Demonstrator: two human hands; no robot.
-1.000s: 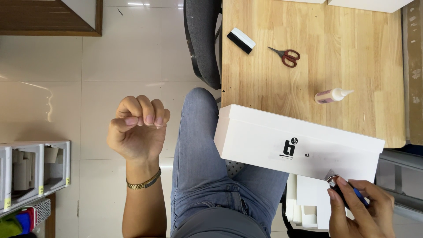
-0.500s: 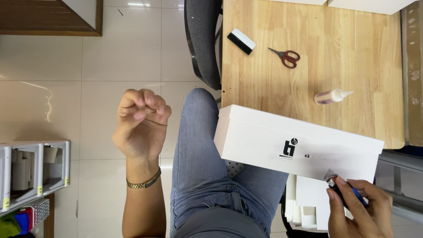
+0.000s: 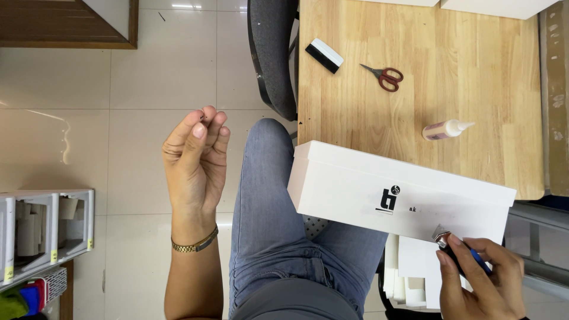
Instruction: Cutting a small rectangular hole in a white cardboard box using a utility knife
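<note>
Wooden worktop at upper right, far edge cut off by the frame. Long white box lying partly over the near edge of the worktop and partly over the lap in blue jeans, black mark on its near face.

Left hand raised over the tiled floor, well apart from the box, palm turned inward. Fingers curled loosely, tips drawn together with the thumb. Something tiny and dark seen at the fingertips; too small to identify, and cannot tell whether actually pinched. Gold bracelet on the wrist.

Right hand at lower right, partly cut off by the bottom edge. Fingers closed around a small cutter with dark body and blue part, its metal tip touching the lower edge of the box. Most of the tool hidden under the fingers.

On the worktop, apart from both hands: glue bottle lying on its side just beyond the box; red-handled scissors further off; black-and-white scraper near the left edge.

Dark chair back beside the worktop. White stacked pieces under the box, largely hidden. Shelf rack at lower left, contents hard to make out.
</note>
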